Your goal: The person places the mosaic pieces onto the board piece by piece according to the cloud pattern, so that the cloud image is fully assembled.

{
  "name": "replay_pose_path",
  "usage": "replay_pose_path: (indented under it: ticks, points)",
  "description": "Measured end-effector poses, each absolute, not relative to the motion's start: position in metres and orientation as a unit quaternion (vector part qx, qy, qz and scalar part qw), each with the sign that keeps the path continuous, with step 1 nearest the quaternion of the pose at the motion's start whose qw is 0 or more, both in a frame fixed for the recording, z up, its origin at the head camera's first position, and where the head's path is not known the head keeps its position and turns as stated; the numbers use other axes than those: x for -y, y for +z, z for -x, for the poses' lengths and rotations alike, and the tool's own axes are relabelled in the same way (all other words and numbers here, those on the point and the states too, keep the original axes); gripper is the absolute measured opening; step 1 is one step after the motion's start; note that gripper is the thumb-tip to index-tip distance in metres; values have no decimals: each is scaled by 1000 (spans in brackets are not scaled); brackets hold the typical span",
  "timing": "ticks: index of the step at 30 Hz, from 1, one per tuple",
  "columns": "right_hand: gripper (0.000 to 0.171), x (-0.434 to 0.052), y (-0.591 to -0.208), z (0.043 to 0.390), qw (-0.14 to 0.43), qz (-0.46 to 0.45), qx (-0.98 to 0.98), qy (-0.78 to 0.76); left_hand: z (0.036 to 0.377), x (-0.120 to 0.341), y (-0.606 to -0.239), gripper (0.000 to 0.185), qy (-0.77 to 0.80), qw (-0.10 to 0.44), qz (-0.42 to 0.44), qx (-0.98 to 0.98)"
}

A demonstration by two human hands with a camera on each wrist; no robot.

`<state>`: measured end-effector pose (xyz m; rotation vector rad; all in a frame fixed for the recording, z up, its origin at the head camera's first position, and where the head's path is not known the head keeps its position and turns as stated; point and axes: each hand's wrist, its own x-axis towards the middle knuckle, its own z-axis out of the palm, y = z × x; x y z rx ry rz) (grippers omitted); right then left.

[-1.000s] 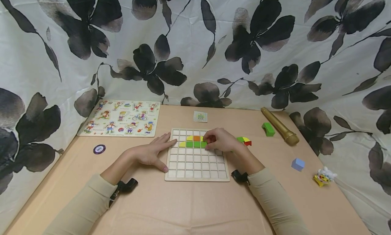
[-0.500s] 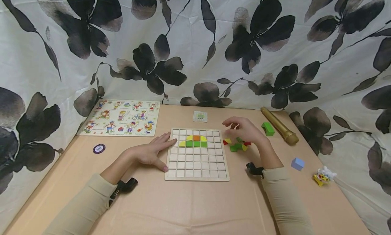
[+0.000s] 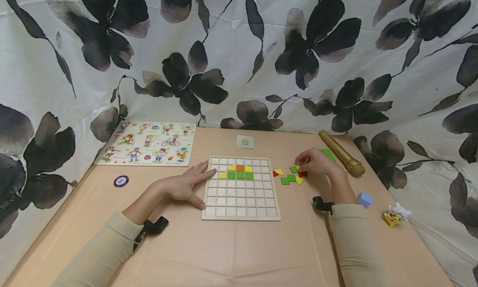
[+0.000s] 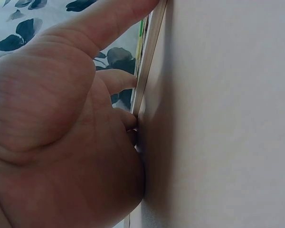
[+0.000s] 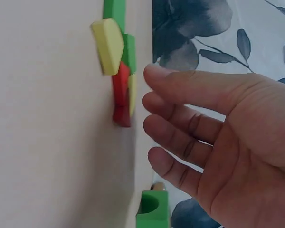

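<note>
A wooden grid board [image 3: 240, 202] lies at the table's middle. Across its upper rows sit several green tiles [image 3: 240, 176], an orange tile [image 3: 240, 168] and a few yellow ones. My left hand [image 3: 183, 186] rests at the board's left edge with fingers and thumb spread; the left wrist view shows the thumb against the board's side. My right hand [image 3: 317, 161] hovers by the loose pieces right of the board. The right wrist view shows its fingers [image 5: 164, 130] apart with nothing between them. Close by lie a yellow piece [image 5: 109, 46] and red pieces [image 5: 121, 85].
A small pattern card [image 3: 245, 142] lies behind the board. At the back left is a picture board [image 3: 149, 145], with a round disc [image 3: 121, 181] before it. Rightward are a green arch block [image 5: 153, 211], a golden microphone [image 3: 342, 154], a blue block [image 3: 364, 200] and a small toy [image 3: 396, 215].
My right hand has left the tiles on the board and moved right, over to the loose pieces. The left hand stays at the board's edge.
</note>
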<state>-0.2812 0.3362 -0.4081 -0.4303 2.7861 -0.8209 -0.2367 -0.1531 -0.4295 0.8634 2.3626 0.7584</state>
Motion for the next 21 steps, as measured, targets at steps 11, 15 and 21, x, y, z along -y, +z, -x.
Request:
replay_pose_path:
  ticks: [11,15,21]
  points:
    - [10,-340,-418,282,145,124,-932,-307,235,153,-429,119,276,253,-315,-872]
    - [8,-340,-418,283,140,123,-933,-308,235,152,-429,119,275,253,-316,-872]
    - [9,-338,-411,284,94,132,-928,-336,235,152,-428,119,274,252,-317,-872]
